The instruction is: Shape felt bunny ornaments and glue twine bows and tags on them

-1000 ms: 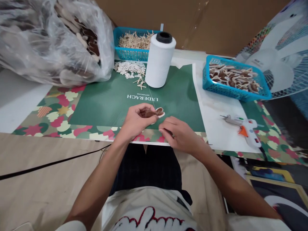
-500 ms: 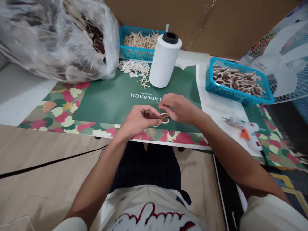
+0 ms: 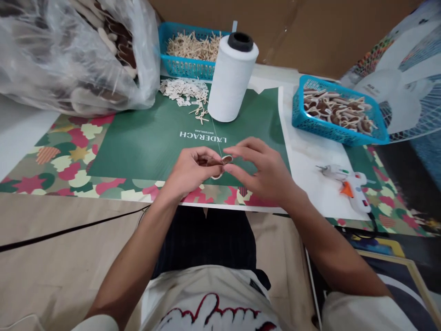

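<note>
My left hand pinches a small brown fabric piece with a cream edge, its rounded ends pointing right. My right hand is beside those ends, thumb and fingers apart, the thumb tip at or touching the piece. A thin white thread runs from the cone of white thread down to the piece between my hands. The cone stands upright on the green sheet. Fingers hide part of the fabric piece.
A blue basket of cream knotted cords stands behind small white tags. Right lie another blue basket of brown-and-cream pieces and a glue gun. A fan is at far right, a plastic bag at left.
My right hand has opened its fingers from a pinch on the thread and come lower, close to the fabric piece. The left hand keeps its pinch. The view has shifted slightly.
</note>
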`<state>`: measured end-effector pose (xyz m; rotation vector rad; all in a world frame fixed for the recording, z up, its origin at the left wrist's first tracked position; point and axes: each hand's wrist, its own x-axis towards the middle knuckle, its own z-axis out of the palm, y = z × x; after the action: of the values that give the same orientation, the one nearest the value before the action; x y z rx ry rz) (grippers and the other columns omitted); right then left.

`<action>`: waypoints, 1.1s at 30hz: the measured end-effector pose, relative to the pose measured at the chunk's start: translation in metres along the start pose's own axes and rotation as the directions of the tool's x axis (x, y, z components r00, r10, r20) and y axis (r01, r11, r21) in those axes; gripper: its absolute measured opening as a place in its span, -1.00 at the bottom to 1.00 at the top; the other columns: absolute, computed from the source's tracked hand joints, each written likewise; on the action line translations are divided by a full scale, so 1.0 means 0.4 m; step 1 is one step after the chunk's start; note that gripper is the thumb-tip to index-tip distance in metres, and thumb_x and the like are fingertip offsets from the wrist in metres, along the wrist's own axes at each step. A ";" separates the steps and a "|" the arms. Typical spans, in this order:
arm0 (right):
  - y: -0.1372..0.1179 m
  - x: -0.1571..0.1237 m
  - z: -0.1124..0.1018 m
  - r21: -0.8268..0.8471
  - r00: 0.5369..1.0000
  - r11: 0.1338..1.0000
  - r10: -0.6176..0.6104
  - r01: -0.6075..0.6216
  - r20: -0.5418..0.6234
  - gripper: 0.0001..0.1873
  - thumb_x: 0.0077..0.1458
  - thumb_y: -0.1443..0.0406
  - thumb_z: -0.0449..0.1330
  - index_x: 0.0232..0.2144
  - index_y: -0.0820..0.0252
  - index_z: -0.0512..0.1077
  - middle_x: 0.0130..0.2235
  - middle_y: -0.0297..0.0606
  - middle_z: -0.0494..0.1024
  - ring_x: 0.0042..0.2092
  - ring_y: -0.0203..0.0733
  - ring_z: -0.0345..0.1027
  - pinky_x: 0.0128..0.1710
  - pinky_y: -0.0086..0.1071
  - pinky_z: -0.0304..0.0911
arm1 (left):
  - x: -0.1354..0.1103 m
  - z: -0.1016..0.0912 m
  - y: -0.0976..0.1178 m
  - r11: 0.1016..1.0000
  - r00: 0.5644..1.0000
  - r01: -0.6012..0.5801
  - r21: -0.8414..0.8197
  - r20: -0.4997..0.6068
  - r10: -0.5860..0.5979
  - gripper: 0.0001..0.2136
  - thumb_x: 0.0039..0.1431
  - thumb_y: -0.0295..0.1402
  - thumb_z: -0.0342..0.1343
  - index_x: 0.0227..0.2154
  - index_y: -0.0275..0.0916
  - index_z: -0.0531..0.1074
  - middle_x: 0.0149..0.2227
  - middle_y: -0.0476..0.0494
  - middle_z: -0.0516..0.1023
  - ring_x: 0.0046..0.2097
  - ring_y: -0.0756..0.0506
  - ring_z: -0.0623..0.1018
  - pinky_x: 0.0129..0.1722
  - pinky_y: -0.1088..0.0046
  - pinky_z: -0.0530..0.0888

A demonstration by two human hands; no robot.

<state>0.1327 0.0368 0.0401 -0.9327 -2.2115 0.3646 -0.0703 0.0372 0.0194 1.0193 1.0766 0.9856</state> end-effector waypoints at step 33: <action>-0.097 -0.011 0.076 0.567 0.749 0.538 0.618 -0.624 0.239 -0.73 0.25 0.09 0.27 -0.34 0.16 0.58 -0.36 -0.28 0.63 -0.43 -0.31 0.36 -0.45 -0.40 0.29 | -0.013 0.002 -0.009 0.963 0.987 -0.132 -0.236 -0.122 0.106 -0.75 -0.15 -0.41 0.53 -0.40 -0.18 0.58 -0.41 0.00 0.65 -0.20 -0.12 0.70 -0.23 0.42 0.53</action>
<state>0.0936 0.0069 0.0349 -1.2920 -1.4806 1.3507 -0.0702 0.0311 0.0170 0.8444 0.9626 1.2508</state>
